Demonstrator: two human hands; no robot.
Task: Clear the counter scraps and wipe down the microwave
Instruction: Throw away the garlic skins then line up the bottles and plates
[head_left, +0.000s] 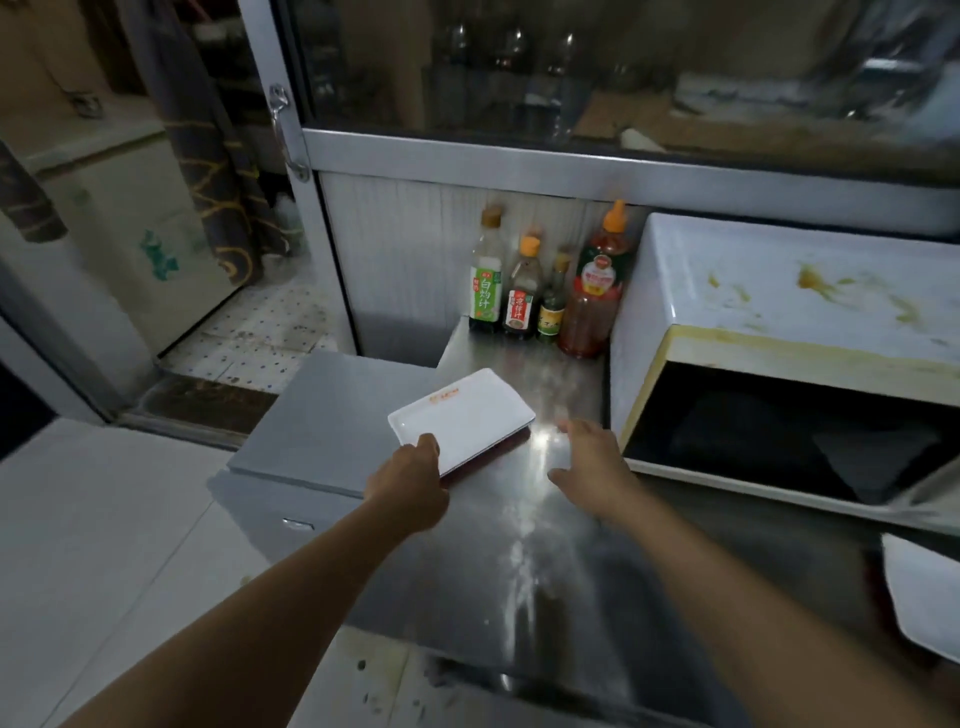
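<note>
Microwave top stained, unwiped. Left hand grips white tray at counter edge; right hand fingers spread, empty. One-corner grip could tip it.

The steel tabletop carries four bottles in a row at 12 o'clock, touching the back wall. A white microwave stands at 2 o'clock. A white tray is at 11 o'clock, at the left edge.

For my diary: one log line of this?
left hand: grips white tray | right hand: open over counter | microwave: top stained
</note>
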